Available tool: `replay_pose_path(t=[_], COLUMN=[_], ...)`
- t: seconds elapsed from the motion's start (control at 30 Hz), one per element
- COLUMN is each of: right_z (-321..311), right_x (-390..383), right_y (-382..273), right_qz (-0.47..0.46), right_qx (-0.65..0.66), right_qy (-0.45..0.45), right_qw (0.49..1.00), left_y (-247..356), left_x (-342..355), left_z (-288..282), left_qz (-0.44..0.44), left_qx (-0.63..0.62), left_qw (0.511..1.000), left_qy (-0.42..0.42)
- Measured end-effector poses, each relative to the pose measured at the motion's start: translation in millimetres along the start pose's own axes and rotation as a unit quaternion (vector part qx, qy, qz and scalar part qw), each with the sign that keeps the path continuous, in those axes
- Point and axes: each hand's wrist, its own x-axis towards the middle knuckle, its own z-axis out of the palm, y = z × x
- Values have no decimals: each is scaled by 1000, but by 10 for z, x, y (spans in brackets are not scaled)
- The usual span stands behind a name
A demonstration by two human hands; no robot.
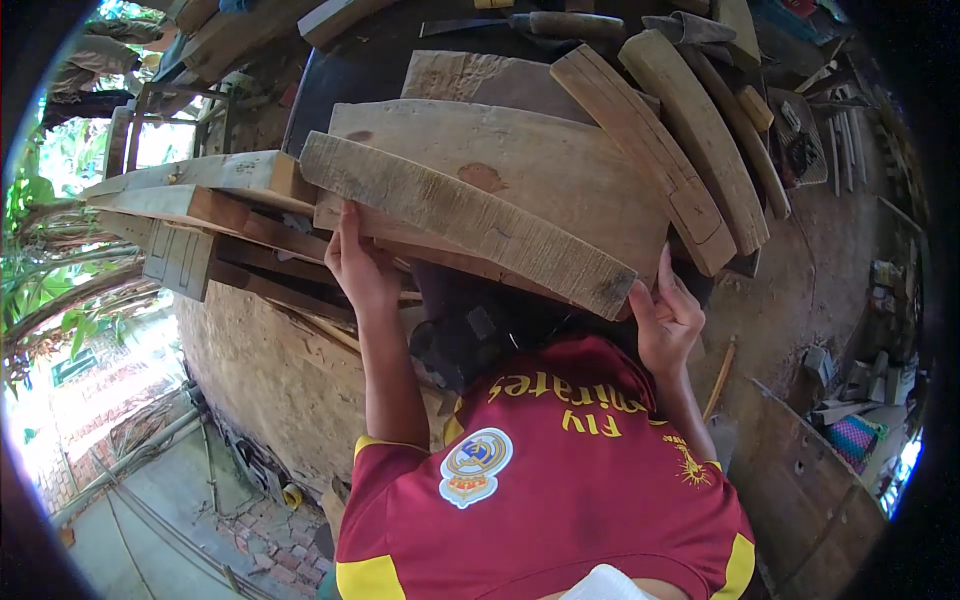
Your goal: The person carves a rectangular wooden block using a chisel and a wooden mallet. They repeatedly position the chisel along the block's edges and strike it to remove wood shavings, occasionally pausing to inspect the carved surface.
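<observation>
My left hand [362, 268] and right hand [668, 318] gripped the ends of a curved plank [470, 222], fingers wrapped on its edges. Wide boards [520, 160] lay stacked just beyond, with more curved pieces [690, 140] far right.

Clutter around a woodworking spot, seen from above.

Behind: two long curved pale wooden pieces [690, 150] leaning side by side, one notched at its lower end. At left: stacked squared timber beams [200, 195] jutting outward, over a rough earthen wall [260, 370]. Further left: green foliage [40, 200] in bright daylight. Lower left: pale paved ground [150, 530] with thin poles lying across. At right: dirt floor [830, 260] strewn with small scraps, plus a woven pink-and-green bag [853, 440] near the edge.
</observation>
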Motion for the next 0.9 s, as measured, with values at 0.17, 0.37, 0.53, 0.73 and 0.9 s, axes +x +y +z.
replay_pose_path(t=[0.17, 0.37, 0.53, 0.73, 0.9], right_z=[34, -68, -127, -198, -213], right_x=[-2, 63, 110, 143, 137], right_y=[-23, 83, 147, 65, 42], right_qz=[-3, -36, -60, -107, -137], right_qx=[127, 10, 14, -14, -61], right_qy=[0, -32, -41, -78, -78], right_qw=[992, 999, 997, 991, 986], left_y=[1, -150, -487, -677, -758], left_x=[-212, -431, -803, -990, -1015], left_z=[-67, -201, 18, 115, 167], left_qz=[-117, -126, -219, -211, -167], left_qx=[-37, 21, -5, -43, -53], left_qw=[985, 951, 901, 907, 920], left_qy=[-117, -282, -374, -363, -351])
